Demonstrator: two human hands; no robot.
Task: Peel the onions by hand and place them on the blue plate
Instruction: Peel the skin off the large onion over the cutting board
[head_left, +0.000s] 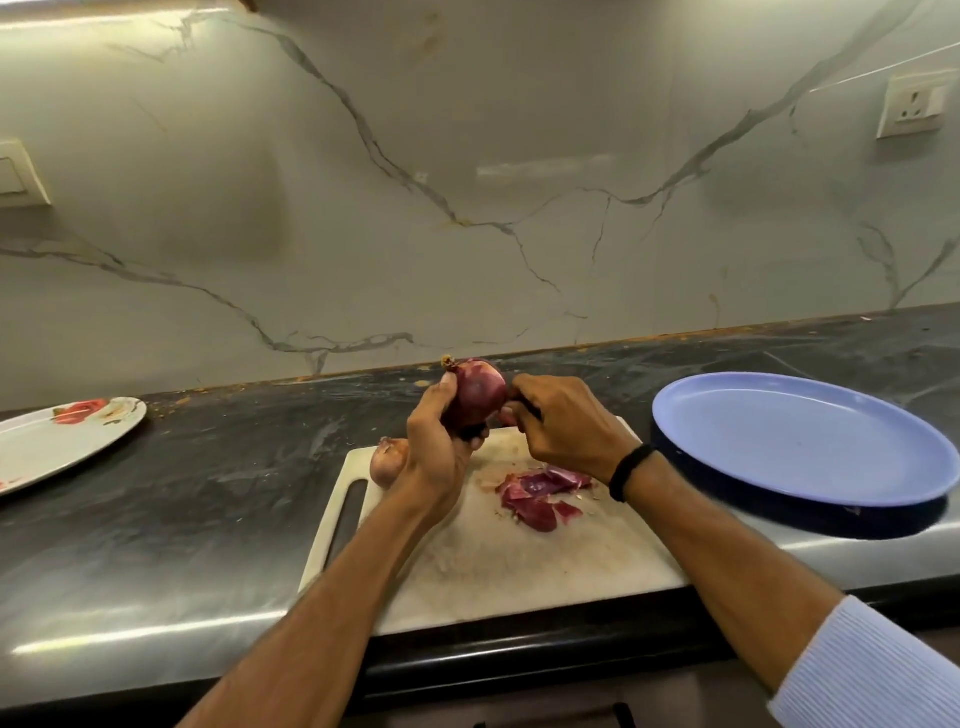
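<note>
My left hand (436, 441) grips a red onion (479, 391) and holds it up above the far edge of the white cutting board (483, 561). My right hand (563, 426) is at the onion's right side, its fingertips pinching at the skin there. A heap of purple peel scraps (543, 496) lies on the board under my right wrist. A second, paler onion (388, 460) sits on the board's far left corner, partly hidden behind my left hand. The blue plate (800, 441) lies to the right of the board with nothing on it.
A white floral plate (62, 436) lies at the far left of the dark stone counter (208, 493). The marble wall stands close behind, with a socket (917, 104) at upper right. The counter's front edge runs just below the board.
</note>
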